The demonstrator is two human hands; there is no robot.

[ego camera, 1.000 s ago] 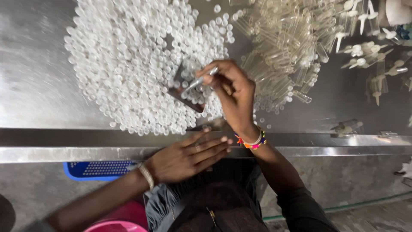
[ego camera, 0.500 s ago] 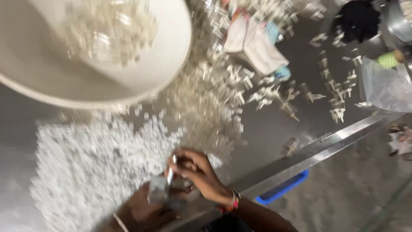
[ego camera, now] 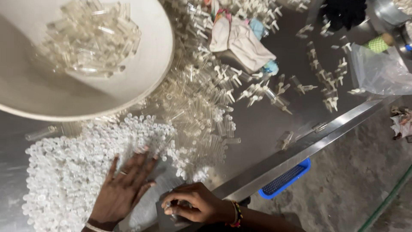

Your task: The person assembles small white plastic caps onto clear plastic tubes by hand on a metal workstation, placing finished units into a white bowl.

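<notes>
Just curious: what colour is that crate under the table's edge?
Blue: the crate shows best in the head view, below the steel table.

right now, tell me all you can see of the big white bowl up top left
The big white bowl is round, wide and shallow, of smooth matte white material that looks like plastic. It fills the upper left of the view, cut off by the frame at top and left. Inside lies a loose heap of clear tubes. Its near rim overhangs the clear tubes and small white caps spread on the metal table; whether it rests on them cannot be told. Neither hand touches it.
</notes>
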